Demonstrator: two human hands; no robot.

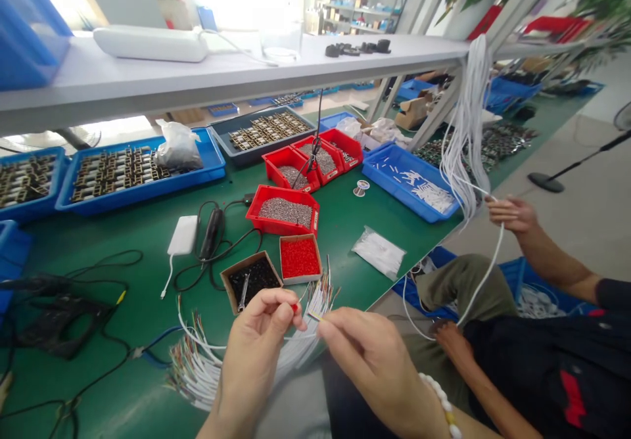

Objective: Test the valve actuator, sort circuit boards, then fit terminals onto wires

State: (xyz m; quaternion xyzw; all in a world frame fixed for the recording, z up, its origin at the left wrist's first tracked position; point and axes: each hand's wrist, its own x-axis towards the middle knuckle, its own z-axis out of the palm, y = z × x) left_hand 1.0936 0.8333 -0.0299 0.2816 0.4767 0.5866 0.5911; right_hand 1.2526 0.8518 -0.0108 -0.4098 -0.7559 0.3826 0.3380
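Note:
Between the thumb and fingertips of my left hand is a small red piece. My right hand pinches a thin wire with a yellowish part, just right of the red piece; the two appear apart. White cable bundles with stripped, coloured wire ends lie under and beside my hands. Just beyond stands a carton box of small red pieces. Left of it, a box of black pieces has a metal tool lying in it.
Red bins hold small metal parts. Blue trays of assemblies stand behind, under a white shelf. A black corded device and a plastic bag lie on the green table. At right, a co-worker's hand holds white cable.

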